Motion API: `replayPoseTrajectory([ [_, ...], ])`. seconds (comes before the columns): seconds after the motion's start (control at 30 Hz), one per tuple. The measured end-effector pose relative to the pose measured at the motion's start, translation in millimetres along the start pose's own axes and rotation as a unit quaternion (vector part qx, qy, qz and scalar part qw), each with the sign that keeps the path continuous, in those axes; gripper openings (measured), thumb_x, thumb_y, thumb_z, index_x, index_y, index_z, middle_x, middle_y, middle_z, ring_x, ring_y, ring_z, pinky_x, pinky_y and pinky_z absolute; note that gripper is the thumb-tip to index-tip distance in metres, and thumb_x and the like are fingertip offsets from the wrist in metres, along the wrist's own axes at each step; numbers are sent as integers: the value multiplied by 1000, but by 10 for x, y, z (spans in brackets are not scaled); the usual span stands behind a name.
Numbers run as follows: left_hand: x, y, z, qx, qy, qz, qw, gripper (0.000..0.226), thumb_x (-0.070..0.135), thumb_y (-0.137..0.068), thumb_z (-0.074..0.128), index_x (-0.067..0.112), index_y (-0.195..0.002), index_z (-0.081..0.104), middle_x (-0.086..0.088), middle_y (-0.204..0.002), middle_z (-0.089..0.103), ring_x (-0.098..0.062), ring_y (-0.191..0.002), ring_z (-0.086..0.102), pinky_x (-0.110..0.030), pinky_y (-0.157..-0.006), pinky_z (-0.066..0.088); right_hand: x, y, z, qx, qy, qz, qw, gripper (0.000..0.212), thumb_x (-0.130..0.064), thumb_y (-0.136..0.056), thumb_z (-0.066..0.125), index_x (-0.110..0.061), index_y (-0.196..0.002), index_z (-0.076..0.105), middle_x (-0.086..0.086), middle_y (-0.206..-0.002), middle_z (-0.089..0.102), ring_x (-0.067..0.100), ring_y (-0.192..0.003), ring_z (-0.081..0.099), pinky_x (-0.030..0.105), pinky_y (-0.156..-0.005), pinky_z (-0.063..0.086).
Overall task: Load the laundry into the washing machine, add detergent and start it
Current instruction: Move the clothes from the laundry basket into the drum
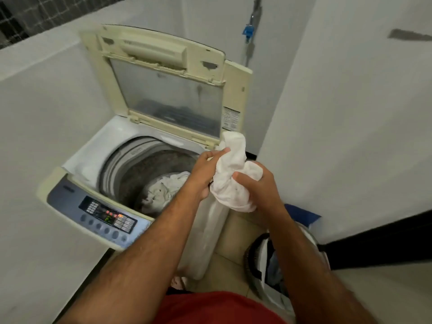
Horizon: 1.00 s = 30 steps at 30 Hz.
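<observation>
A top-loading washing machine [77,157] stands with its cream lid [163,73] raised against the back. White laundry [163,190] lies at the bottom of the drum [131,169]. I hold a bunched white cloth [231,174] over the machine's right rim. My left hand [205,171] grips its left side and my right hand [254,185] grips its lower right part. The control panel [107,216] at the front shows lit indicators.
A laundry basket [266,260] with dark and white clothes sits on the tiled floor at the right. A blue object [301,213] lies behind it. White walls close in on both sides. A hose with a blue fitting [248,31] runs up the back wall.
</observation>
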State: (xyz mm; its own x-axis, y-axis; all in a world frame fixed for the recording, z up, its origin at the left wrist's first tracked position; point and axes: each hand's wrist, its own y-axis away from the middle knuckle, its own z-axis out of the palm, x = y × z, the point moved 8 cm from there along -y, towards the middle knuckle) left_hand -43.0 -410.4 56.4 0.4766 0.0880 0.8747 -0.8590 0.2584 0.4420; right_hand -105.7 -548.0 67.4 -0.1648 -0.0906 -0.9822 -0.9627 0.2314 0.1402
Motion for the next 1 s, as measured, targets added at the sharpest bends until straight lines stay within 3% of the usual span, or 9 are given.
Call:
replayPoseTrajectory([
  [0.13, 125, -58, -521, -127, 10, -61, 990, 48, 51, -92, 56, 12, -119, 65, -10, -113, 71, -19, -108, 67, -40, -99, 50, -257, -211, 705, -24, -17, 0, 1000, 36, -23, -85, 70, -13, -118, 62, 5, -112, 70, 20, -103, 68, 39, -91, 55],
  [0.27, 193, -165, -1052, -132, 39, -64, 988, 38, 41, -92, 58, 12, -116, 67, -12, -113, 70, -24, -111, 64, -40, -96, 51, -333, -404, 1261, -30, -15, 8, 999, 58, -47, -92, 52, -4, -131, 56, 12, -129, 62, 28, -119, 60, 45, -106, 46],
  [0.37, 236, -362, -1460, -90, -5, -44, 995, 47, 49, -83, 66, 16, -116, 68, -15, -116, 69, -30, -113, 63, -50, -101, 47, -338, -501, 1675, -71, -34, 44, 996, 60, -57, -97, 40, -11, -132, 54, 9, -127, 64, 25, -116, 63, 37, -99, 51],
  [0.5, 208, -571, -1941, -14, -56, -15, 998, 44, 50, -75, 69, 24, -111, 69, -8, -106, 73, -27, -99, 70, -53, -90, 54, -193, -627, 2169, -167, 34, 108, 980, 27, -54, -97, 39, -39, -118, 47, -10, -118, 60, 10, -104, 61, 26, -82, 52],
  [0.6, 240, -522, -2055, -3, -34, -9, 999, 34, 40, -88, 59, 21, -116, 66, -7, -106, 72, -23, -95, 70, -44, -84, 58, 3, -678, 2376, -194, -8, 193, 962, 30, -57, -91, 53, -39, -114, 56, -4, -105, 71, 20, -96, 70, 37, -65, 59],
  [0.67, 125, -544, -2137, -21, 41, -56, 997, 39, 39, -93, 51, 16, -120, 65, -11, -113, 70, -24, -100, 67, -40, -89, 55, 135, -796, 2449, -176, -54, 204, 961, 45, -49, -91, 59, -22, -126, 59, 9, -114, 72, 28, -103, 69, 42, -75, 59],
  [0.77, -83, -597, -2371, -35, 64, -121, 990, 52, 56, -93, 42, 19, -122, 65, -12, -121, 67, -29, -112, 62, -49, -102, 45, 394, -924, 2492, -127, -56, 244, 960, 50, -37, -89, 66, -11, -131, 57, 16, -121, 67, 30, -107, 67, 41, -84, 58],
  [0.87, -225, -596, -2683, 41, 6, -172, 984, 64, 68, -91, 36, 21, -128, 59, -6, -122, 65, -30, -112, 61, -47, -98, 48, 642, -956, 2527, -96, 59, 246, 963, 42, -30, -86, 71, -12, -123, 62, 10, -114, 69, 28, -105, 66, 43, -91, 55],
  [1.0, -279, -649, -3013, 125, -58, -159, 978, 71, 65, -94, 30, 17, -146, 39, -11, -149, 40, -30, -133, 42, -50, -109, 36, 983, -818, 2643, -88, 236, 225, 941, 41, -37, -81, 72, -14, -114, 65, 5, -104, 69, 23, -98, 65, 40, -90, 54],
])
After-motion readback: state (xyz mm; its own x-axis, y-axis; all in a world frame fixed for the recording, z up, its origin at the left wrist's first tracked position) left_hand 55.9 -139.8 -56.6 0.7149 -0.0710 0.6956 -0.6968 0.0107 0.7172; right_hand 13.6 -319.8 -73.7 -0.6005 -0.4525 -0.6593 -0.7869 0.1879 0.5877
